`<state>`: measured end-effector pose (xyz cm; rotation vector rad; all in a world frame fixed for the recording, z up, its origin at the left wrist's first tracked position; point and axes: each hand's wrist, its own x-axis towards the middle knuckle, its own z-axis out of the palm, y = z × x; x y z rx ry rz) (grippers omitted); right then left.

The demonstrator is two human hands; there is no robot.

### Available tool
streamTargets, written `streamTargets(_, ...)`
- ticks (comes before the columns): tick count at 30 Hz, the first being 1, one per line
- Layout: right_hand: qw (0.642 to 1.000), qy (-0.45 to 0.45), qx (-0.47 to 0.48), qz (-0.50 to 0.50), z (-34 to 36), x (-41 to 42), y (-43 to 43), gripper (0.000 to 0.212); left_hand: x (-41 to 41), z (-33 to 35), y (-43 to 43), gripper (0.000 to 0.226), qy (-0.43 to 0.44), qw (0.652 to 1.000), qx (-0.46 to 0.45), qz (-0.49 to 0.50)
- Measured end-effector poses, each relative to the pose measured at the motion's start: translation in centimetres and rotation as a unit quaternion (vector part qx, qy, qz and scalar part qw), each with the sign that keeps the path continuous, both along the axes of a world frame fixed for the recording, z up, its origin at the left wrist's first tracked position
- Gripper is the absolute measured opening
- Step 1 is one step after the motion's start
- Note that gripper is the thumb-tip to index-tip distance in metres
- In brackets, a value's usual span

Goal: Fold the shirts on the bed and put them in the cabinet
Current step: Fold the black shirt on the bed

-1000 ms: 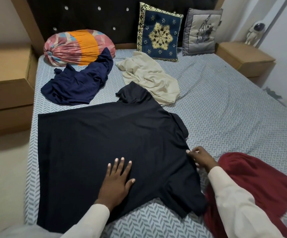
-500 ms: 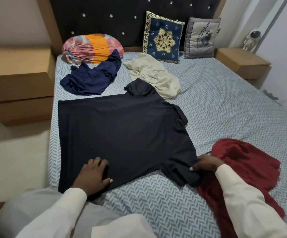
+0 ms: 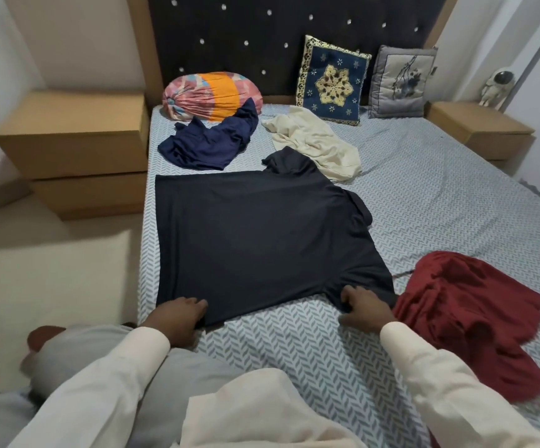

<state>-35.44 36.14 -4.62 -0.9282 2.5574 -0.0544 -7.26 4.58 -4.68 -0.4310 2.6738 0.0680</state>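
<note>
A black shirt (image 3: 255, 234) lies spread flat across the left half of the bed (image 3: 456, 202). My left hand (image 3: 176, 318) grips its near edge at the bottom hem corner, fingers curled on the cloth. My right hand (image 3: 364, 310) pinches the near sleeve by the armpit. A crumpled red shirt (image 3: 469, 318) lies just right of my right hand. Further back lie a navy shirt (image 3: 212, 140) and a cream shirt (image 3: 317, 143), both unfolded.
A wooden bedside cabinet (image 3: 77, 147) stands left of the bed, another (image 3: 482, 130) at the right with a small astronaut figure (image 3: 496, 87). A pink and orange bolster (image 3: 210, 95) and two cushions (image 3: 333, 80) lean at the headboard. Floor lies left of the bed.
Both hands have slid back to the shirt's near edge: the left from flat on the body to gripping the hem, the right from the shoulder to the near sleeve. My head has pulled back.
</note>
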Motion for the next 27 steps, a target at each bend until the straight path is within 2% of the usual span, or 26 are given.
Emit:
streamTargets(3, 0.998, 0.056, 0.013, -0.022, -0.5, 0.6, -0.7, 0.028, -0.2, 0.5, 0.4, 0.044, -0.015, 0.999, -0.034, 0.001)
streamTargets(6, 0.997, 0.064, 0.004, -0.050, 0.4, 0.6, -1.3, 0.015, 0.0, 0.7, 0.5, 0.042, -0.007, 0.999, -0.049, 0.023)
streamTargets(10, 0.987, 0.102, -0.082, -0.087, 1.7, 0.4, -0.8, 0.026, 0.3, 1.3, 0.2, 0.030, 0.059, 0.994, -0.080, 0.052)
streamTargets(12, 0.993, 0.093, -0.012, -0.073, 1.5, 0.5, -0.3, 0.037, 0.6, 1.1, 0.2, 0.029, 0.041, 0.994, -0.093, 0.047)
streamTargets(14, 0.992, 0.045, 0.093, -0.067, 0.7, 0.7, -0.1, 0.041, 0.7, 0.8, 0.2, 0.029, 0.007, 0.994, -0.095, 0.048)
streamTargets(15, 0.990, 0.031, 0.112, -0.074, 0.6, 0.7, -0.2, 0.041, 0.8, 0.7, 0.3, 0.029, -0.007, 0.995, -0.091, 0.050)
streamTargets(17, 0.994, 0.040, 0.064, -0.084, 1.1, 0.8, -1.1, 0.037, 0.8, 0.9, 0.3, 0.031, -0.026, 0.994, -0.088, 0.053)
streamTargets(20, 0.994, 0.089, -0.049, -0.031, 2.1, 1.3, -3.5, 0.030, 0.7, 1.2, 0.4, 0.033, -0.032, 0.994, -0.088, 0.055)
streamTargets(23, 0.994, 0.090, -0.012, 0.063, 1.6, 2.0, -5.8, 0.039, 0.7, 1.6, 0.6, 0.032, -0.037, 0.995, -0.051, 0.084)
streamTargets(25, 0.994, 0.065, 0.045, 0.077, 1.2, 2.1, -6.7, 0.043, 0.9, 1.7, 0.6, 0.033, -0.008, 0.989, 0.000, 0.145)
streamTargets(27, 0.994, 0.063, 0.054, 0.066, 0.9, 1.9, -7.3, 0.041, 0.9, 2.0, 0.2, 0.035, 0.101, 0.961, 0.044, 0.254)
